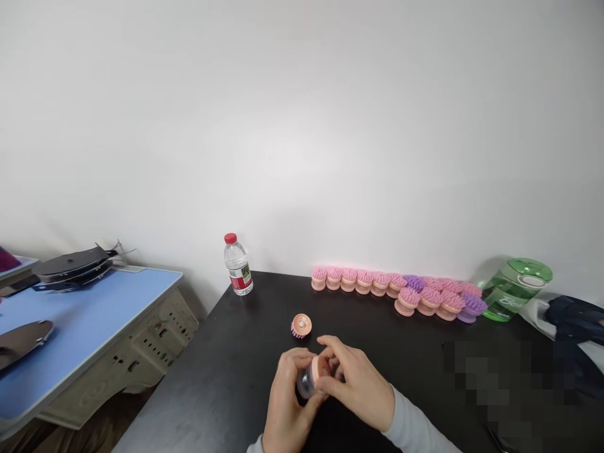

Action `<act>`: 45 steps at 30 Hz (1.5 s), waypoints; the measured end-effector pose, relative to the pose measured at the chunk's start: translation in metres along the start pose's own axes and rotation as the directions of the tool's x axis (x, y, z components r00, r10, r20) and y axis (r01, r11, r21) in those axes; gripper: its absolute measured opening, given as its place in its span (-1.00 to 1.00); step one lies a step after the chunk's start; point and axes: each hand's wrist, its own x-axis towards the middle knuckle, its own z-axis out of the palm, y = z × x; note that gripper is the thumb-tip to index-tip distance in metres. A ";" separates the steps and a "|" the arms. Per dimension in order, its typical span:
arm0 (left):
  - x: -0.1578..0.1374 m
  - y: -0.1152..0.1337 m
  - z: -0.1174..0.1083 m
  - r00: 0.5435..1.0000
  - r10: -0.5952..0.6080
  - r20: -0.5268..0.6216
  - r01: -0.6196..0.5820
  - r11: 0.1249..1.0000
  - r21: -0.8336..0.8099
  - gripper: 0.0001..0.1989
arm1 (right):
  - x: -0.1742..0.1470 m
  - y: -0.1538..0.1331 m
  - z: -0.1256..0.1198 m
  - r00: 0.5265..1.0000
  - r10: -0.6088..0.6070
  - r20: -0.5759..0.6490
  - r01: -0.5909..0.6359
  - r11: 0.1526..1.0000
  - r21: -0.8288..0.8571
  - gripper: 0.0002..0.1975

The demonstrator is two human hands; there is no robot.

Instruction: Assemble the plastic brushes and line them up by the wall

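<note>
Low over the black table, my left hand [287, 399] is closed around the clear part of a small round container [306, 380]. My right hand [353, 380] grips the container's pink end, with thumb and fingers on its rim. The container is tilted on its side between both hands, and the fingers hide part of it. Just beyond my hands lies a loose pink scalp brush head [302, 324], bristles down, its inner side with a small white piece facing up.
Several pink and purple scalp brushes [380, 284] stand in rows along the wall. A water bottle [239, 267] is at the back left, a green jug [514, 289] at the right beside dark cloth [576, 318]. Left stands a blue table [108, 314] with black round parts [70, 267].
</note>
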 end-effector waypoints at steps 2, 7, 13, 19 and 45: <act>0.003 -0.002 -0.005 0.997 -0.023 -0.079 0.026 0.999 0.039 -0.69 | 0.016 0.007 0.001 0.999 -0.008 -0.037 0.008 1.000 0.008 -0.55; 0.011 -0.006 -0.017 0.960 -0.177 -0.217 0.142 0.976 -0.168 -0.39 | 0.057 0.039 0.016 0.988 0.035 -0.151 -0.046 0.997 -0.067 -0.50; 0.017 -0.009 -0.026 0.912 -0.335 -0.235 0.207 0.874 -0.440 -0.57 | 0.081 0.059 0.044 0.982 -0.015 -0.187 -0.009 0.991 -0.130 -0.41; 0.023 -0.009 -0.029 0.891 -0.436 -0.125 0.228 0.668 -0.708 -0.62 | 0.081 0.058 0.047 0.967 -0.074 -0.243 0.051 0.994 -0.097 -0.58; 0.011 -0.010 -0.014 0.959 -0.240 0.151 0.283 0.778 -0.561 -0.54 | -0.006 -0.015 -0.005 0.972 -0.213 -0.096 0.176 0.939 -0.295 -0.50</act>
